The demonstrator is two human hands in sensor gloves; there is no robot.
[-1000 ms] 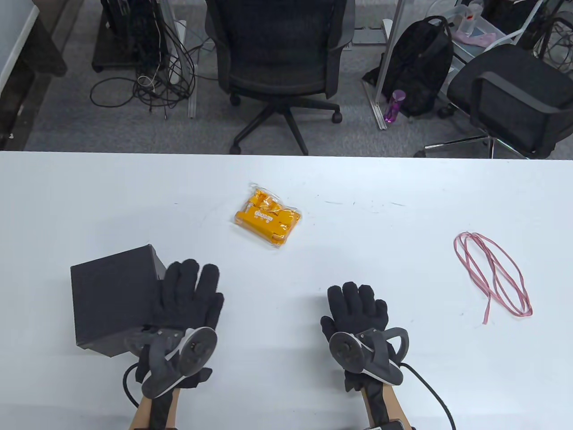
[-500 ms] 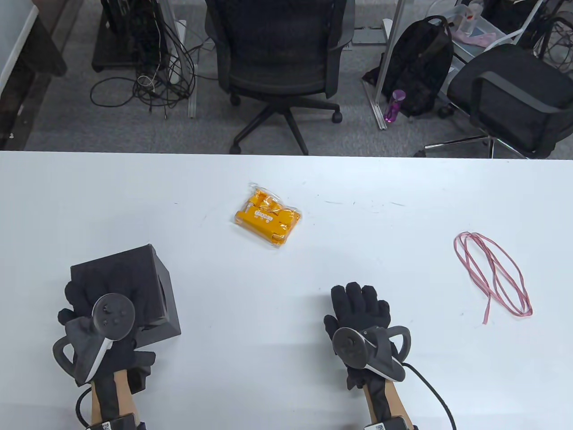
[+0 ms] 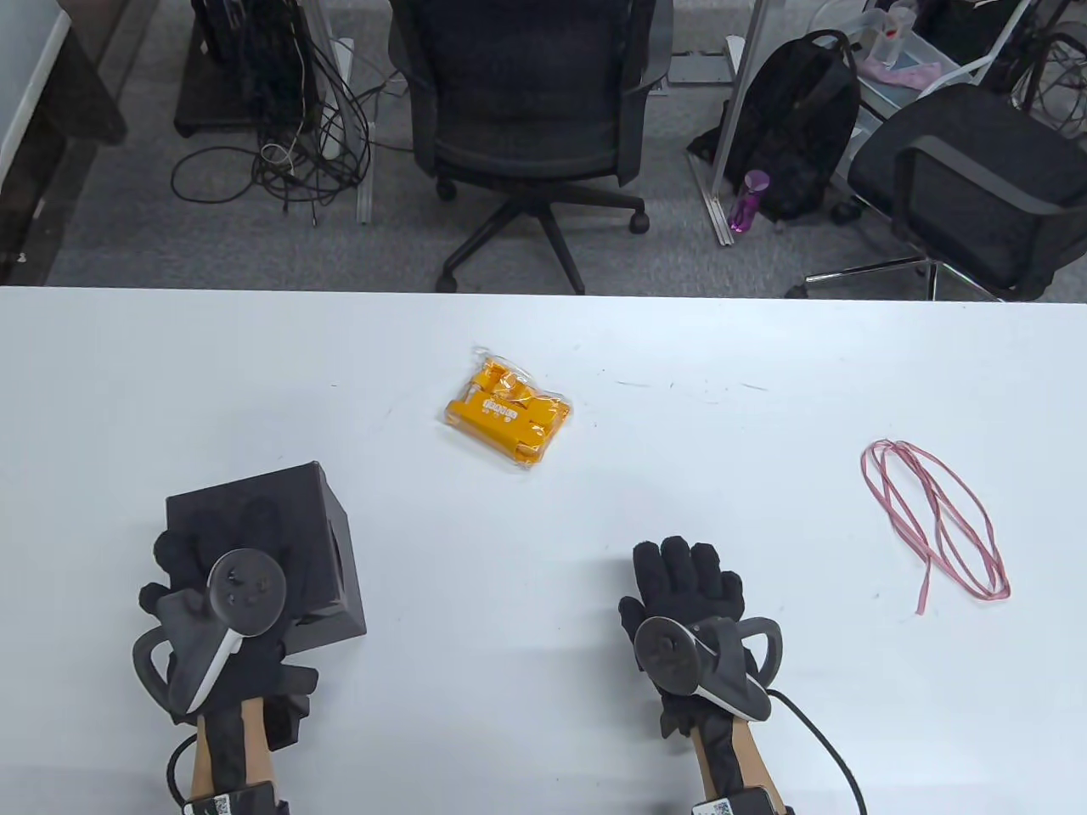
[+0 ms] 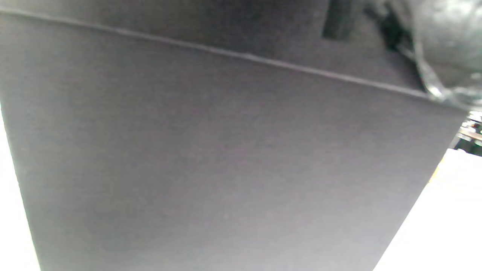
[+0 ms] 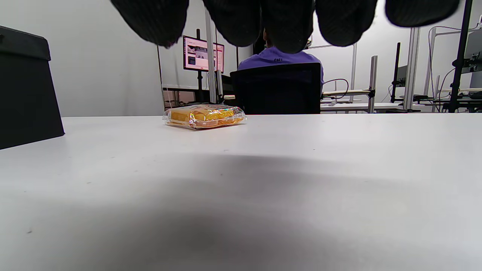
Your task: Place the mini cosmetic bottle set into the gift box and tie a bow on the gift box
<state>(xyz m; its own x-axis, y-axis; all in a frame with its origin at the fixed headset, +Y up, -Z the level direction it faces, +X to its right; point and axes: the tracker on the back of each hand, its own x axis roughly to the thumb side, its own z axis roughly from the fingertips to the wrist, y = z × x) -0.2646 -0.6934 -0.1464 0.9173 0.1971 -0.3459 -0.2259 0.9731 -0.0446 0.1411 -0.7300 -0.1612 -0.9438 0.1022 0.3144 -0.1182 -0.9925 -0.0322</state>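
White table (image 3: 764, 356) before grey carpet (image 3: 127, 238), two black office chairs (image 3: 526, 110), cable tangle (image 3: 297, 153), black backpack (image 3: 794, 127).

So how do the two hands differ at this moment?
The left hand lies on top of the black box; the right hand rests flat on the table, touching no object. The left hand is near the table's left side, the right nearer the middle. Both wear black gloves.

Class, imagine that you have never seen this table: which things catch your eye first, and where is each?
The bright orange packet lies alone mid-table. A black box stands near left, with the left hand over its top. A loose pink ribbon lies at far right, and the right hand rests flat on the table.
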